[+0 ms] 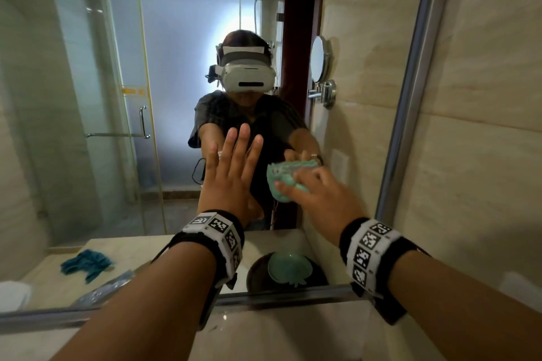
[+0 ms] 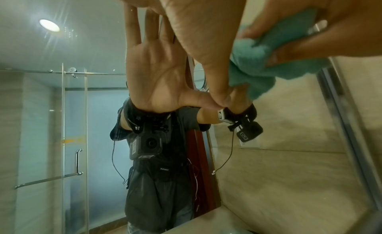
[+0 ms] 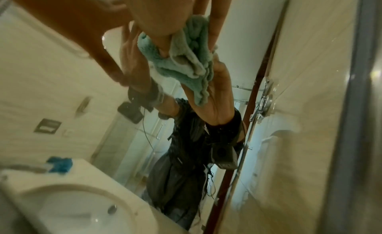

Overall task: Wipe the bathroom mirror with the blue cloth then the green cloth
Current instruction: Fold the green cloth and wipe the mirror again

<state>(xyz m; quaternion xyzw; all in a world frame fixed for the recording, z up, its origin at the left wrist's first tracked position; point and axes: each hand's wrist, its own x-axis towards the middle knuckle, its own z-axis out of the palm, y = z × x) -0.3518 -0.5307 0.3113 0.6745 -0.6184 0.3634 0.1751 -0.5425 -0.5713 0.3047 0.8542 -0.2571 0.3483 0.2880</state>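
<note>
The right hand (image 1: pixel 319 193) holds a bunched green cloth (image 1: pixel 286 180) against the mirror (image 1: pixel 88 97), fingers curled round it. Left of that grip, the left hand (image 1: pixel 231 173) lies flat on the glass, fingers spread. The cloth looks soft, light and floppy, best held wadded. The blue cloth (image 1: pixel 85 264) shows only as a reflection, lying on the worktop (image 1: pixel 293 331); streaks on the glass are hard to judge.

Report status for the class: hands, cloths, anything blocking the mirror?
Left hand flat on the mirror, fingers straight. Right hand grips the green cloth against the glass. Blue cloth reflected lying on the counter. Nothing blocking.
</note>
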